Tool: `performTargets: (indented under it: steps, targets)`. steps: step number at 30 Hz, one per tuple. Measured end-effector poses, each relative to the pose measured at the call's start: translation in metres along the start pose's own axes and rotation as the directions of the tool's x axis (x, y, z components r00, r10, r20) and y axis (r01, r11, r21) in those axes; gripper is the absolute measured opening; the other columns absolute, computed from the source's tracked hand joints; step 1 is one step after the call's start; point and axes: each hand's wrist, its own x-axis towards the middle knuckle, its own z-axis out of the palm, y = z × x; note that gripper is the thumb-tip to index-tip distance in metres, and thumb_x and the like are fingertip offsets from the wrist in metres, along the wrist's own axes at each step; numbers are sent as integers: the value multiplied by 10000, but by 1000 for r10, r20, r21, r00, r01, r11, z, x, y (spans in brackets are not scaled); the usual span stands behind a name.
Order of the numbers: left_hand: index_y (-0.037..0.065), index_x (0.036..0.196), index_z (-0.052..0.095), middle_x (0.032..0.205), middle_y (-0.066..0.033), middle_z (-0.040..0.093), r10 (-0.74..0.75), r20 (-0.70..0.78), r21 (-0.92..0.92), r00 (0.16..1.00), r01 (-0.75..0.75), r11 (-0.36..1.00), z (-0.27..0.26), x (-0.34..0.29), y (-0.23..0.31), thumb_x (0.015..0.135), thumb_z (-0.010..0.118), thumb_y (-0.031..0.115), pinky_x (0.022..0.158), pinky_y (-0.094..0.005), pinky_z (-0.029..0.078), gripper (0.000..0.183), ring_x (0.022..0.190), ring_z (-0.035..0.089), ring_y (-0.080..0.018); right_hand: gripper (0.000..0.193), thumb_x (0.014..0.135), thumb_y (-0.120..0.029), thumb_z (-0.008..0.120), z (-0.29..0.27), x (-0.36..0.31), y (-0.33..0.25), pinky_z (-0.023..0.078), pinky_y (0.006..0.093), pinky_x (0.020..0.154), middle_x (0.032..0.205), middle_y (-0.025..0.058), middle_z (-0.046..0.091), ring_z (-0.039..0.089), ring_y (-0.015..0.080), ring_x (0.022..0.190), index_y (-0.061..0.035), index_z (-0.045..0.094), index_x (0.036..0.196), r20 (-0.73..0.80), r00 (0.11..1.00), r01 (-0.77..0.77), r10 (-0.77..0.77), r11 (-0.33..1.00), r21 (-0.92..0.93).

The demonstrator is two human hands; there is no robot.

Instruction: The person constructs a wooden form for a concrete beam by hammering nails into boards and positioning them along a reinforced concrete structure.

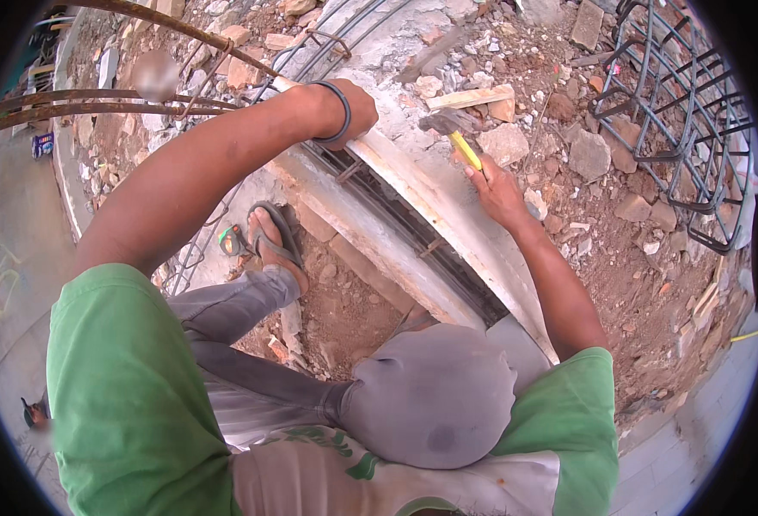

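Observation:
My right hand [497, 191] is closed round the yellow handle of a hammer [465, 148]. The dark hammer head is raised beside the formwork, over the rubble. My left hand [349, 110] is curled at the far part of a long pale formwork board [448, 219], with a dark band round its wrist. What the curled fingers hold is hidden behind the hand. A second board [379, 236] runs alongside, nearer my legs. In the narrow trench between the boards lie dark reinforcing bars [413, 228], and short crosspieces bridge the gap.
Rusty reinforcing bars [112, 107] stretch in from the left past my left arm. A rebar cage [680, 120] stands at the upper right. Broken bricks and rubble [589, 155] cover the soil. My sandalled foot [276, 241] is on the ground left of the boards.

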Motion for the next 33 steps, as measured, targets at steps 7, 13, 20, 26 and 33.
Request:
performTargets:
  steps: [7, 13, 20, 26, 33]
  targets:
    - [38, 790, 715, 805, -180, 686, -26, 9, -21, 1000, 26, 999, 2, 1, 1, 676, 640, 57, 712, -414, 541, 138, 797, 675, -351, 444, 948, -355, 526, -9, -17, 0, 466, 430, 774, 928, 191, 622, 626, 334, 840, -37, 477, 1254, 54, 998, -45, 26, 919, 391]
    - [49, 797, 710, 802, -174, 682, -11, 18, -5, 1000, 11, 1000, -2, 10, -5, 682, 629, 48, 704, -424, 535, 140, 795, 670, -355, 419, 957, -367, 521, 7, -11, 39, 459, 503, 745, 828, 297, 614, 613, 462, 821, -9, 483, 1172, -30, 997, 71, -67, 986, 151]
    - [103, 820, 737, 803, -145, 693, -30, 131, -26, 991, 33, 999, 26, -2, -10, 624, 712, 89, 665, -422, 534, 197, 810, 680, -331, 325, 974, -337, 460, 23, 13, 19, 425, 462, 584, 766, 220, 558, 544, 384, 706, -30, 494, 1075, -31, 984, 175, -173, 982, 71]
    - [20, 902, 732, 939, -176, 702, -44, 58, -20, 997, 45, 999, -4, 25, 5, 642, 732, 131, 685, -460, 537, 283, 866, 668, -348, 153, 998, -233, 405, 4, -32, 21, 398, 247, 340, 678, 2, 440, 435, 87, 421, -97, 450, 1051, 99, 983, -179, 152, 720, 670]
    - [49, 818, 735, 820, -160, 694, -31, 113, -28, 993, 34, 999, 22, -4, -5, 623, 712, 107, 658, -418, 527, 204, 778, 673, -329, 209, 999, -256, 436, 6, -28, 4, 427, 289, 386, 662, 38, 461, 485, 124, 457, -48, 420, 982, 159, 976, -215, 149, 783, 584]
